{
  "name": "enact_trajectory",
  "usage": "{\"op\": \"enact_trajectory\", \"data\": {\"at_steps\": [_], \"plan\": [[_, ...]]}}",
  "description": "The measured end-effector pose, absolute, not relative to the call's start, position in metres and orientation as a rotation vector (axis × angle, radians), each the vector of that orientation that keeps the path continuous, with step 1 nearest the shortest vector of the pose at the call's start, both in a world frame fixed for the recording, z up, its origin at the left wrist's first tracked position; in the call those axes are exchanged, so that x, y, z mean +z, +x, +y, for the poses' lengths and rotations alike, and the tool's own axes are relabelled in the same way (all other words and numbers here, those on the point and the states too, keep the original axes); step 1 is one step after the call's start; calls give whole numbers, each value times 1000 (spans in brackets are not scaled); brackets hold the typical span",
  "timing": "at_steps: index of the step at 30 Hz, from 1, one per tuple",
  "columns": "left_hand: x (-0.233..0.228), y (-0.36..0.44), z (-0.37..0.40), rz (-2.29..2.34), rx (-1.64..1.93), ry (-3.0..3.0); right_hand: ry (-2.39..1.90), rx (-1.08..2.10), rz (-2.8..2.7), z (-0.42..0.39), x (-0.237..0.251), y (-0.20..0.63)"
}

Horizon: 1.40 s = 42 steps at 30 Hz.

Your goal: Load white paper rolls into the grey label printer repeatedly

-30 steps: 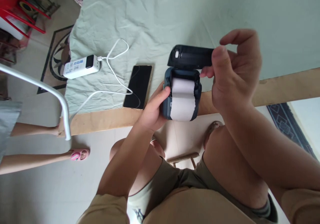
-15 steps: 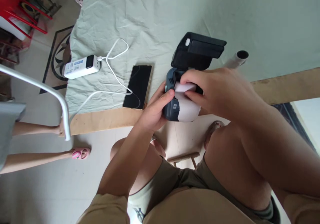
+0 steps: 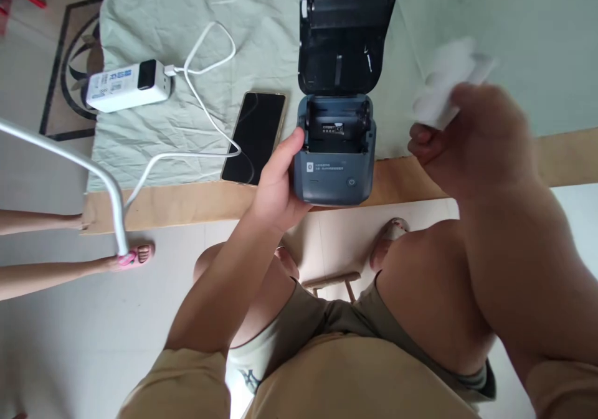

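Observation:
My left hand grips a dark blue label printer by its left side, with the thumb on the rim near the bay. The printer's black lid is swung up and its paper bay lies bare, showing a small printed sticker inside. Off to the right, my right hand is closed on a white paper roll. Motion smears the roll and the fingers around it. The roll is apart from the printer, over the green cloth.
A phone lies on the green cloth, left of the printer. A white cable runs from a white power bank across the phone's edge. A white curved tube crosses at left. Another person's foot rests on the floor.
The paper roll has come out of the printer's bay and moved right in my right hand. My left hand still holds the printer, now tipped so the bay faces me. The view has shifted slightly.

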<state>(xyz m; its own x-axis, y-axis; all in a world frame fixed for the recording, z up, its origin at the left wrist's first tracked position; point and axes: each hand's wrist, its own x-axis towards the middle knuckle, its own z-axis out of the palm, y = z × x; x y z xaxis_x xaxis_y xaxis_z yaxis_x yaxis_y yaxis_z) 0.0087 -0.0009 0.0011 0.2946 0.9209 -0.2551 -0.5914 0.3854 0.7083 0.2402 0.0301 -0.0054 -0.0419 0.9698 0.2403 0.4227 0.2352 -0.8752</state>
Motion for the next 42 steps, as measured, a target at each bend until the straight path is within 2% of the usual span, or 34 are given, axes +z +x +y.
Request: {"op": "enact_trajectory", "data": {"at_steps": [3, 4, 10, 15, 19, 22, 25, 30, 33, 35, 37, 42], "plan": [[2, 9, -1, 711, 1058, 528, -1271, 955, -1365, 32, -20, 231], [2, 9, -1, 715, 1059, 530, -1267, 926, -1357, 31, -21, 227], [0, 9, 0, 716, 1092, 534, -1450, 346, -1658, 23, -7, 217], [-1, 9, -1, 742, 1125, 528, -1720, 261, -1803, 27, -6, 217], [-2, 7, -2, 742, 1127, 544, -1557, 221, -1818, 23, -3, 221], [-3, 6, -2, 736, 1111, 550, -1392, -111, -1694, 24, 2, 234], [-3, 6, -3, 734, 1126, 557, -1523, -367, -1593, 34, -1, 252], [-1, 10, -2, 747, 1112, 541, -1929, 26, -1614, 48, -12, 262], [0, 11, -1, 735, 1111, 551, -1961, 77, -1648, 45, -10, 259], [0, 10, -1, 729, 1088, 554, -1897, 96, -1629, 42, -8, 259], [0, 10, -1, 736, 1083, 559, -1730, 243, -1496, 43, -8, 263], [0, 10, -1, 771, 1099, 572, -1353, 978, -997, 56, -15, 283]]}}
